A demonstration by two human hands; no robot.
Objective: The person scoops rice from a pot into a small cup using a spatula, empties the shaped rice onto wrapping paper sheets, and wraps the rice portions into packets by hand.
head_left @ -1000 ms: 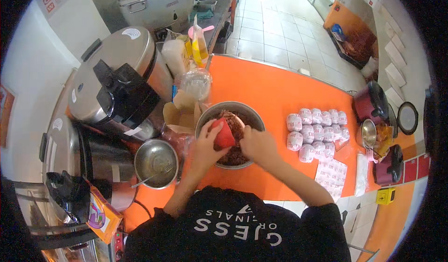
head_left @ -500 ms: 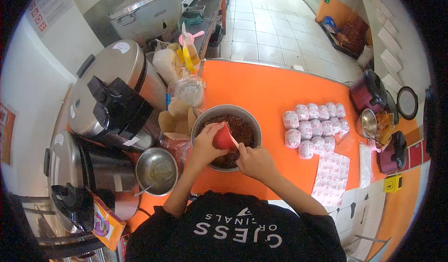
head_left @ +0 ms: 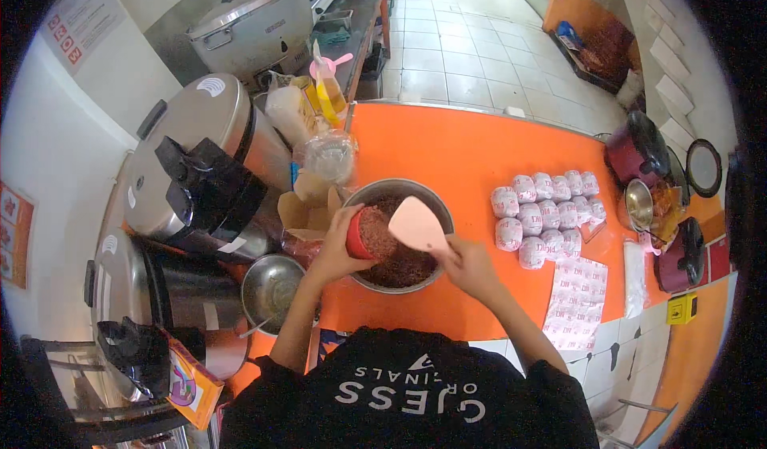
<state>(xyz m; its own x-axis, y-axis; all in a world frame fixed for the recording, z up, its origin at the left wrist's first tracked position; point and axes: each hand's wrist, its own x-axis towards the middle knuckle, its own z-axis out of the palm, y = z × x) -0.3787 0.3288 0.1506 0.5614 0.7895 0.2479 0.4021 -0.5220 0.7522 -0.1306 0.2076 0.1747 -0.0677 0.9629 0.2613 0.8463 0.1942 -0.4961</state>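
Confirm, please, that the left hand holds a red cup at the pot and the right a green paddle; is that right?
Green is wrong: the head view shows a pale pink paddle in the right hand. The left hand does hold the red cup at the pot.

A bright tiled floor (head_left: 447, 57) stretches beyond the grip. A white wall (head_left: 68, 121) stands to its left, an orange table (head_left: 447, 157) beneath.

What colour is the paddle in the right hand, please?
The paddle is pale pink, best seen in the head view.
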